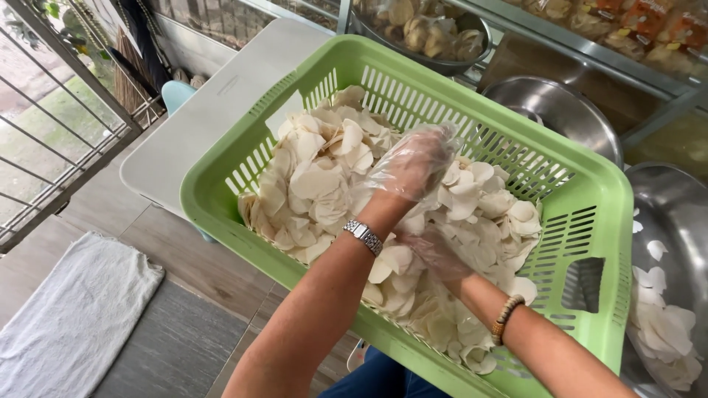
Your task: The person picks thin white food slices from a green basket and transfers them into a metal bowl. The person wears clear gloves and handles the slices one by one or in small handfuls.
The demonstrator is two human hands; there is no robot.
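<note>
A light green slotted plastic basket (pixel 590 214) is filled with a heap of thin white round slices (pixel 317 184). Both my hands wear loose clear plastic gloves. My left hand (pixel 413 166), with a silver watch on its wrist, rests palm down on top of the heap near the middle, fingers bent into the slices. My right hand (pixel 439 254), with a beaded bracelet on its wrist, is pushed into the slices just below my left forearm and is partly buried. Whether either hand grips any slices is hidden.
A steel bowl (pixel 675 214) to the right of the basket holds more white slices; another steel bowl (pixel 560 103) sits behind. A white tabletop (pixel 206 118) lies under the basket. A white towel (pixel 66 317) is on the floor, and a metal grille (pixel 59 125) stands at left.
</note>
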